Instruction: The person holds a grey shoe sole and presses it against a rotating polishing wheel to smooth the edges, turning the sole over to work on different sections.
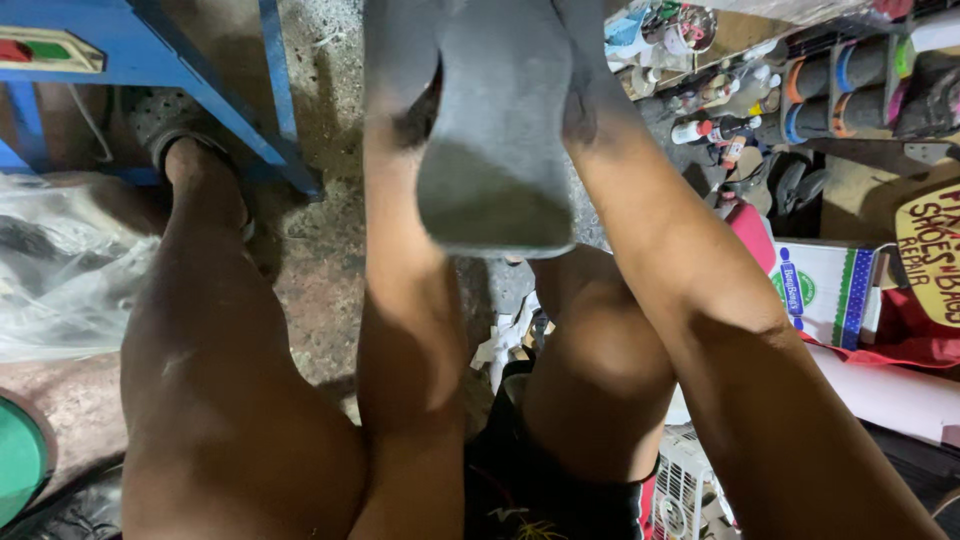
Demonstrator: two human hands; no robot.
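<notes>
A grey shoe (495, 150) is held up close to the camera, with its smooth sole side and rounded end facing me. My left hand (405, 85) grips its left edge and my right hand (588, 95) grips its right edge. Both hands are mostly hidden behind the shoe and cut off by the top of the frame; only dark fingertips show at the shoe's sides. My forearms run down from it over my bare knees.
A blue metal frame (200, 70) stands at the top left by my sandalled foot (165, 125). A clear plastic bag (60, 270) lies left, with a green disc (15, 460) below it. At right are a shelf of bottles (715, 120), a white carton (825, 290) and a white grille (685, 490).
</notes>
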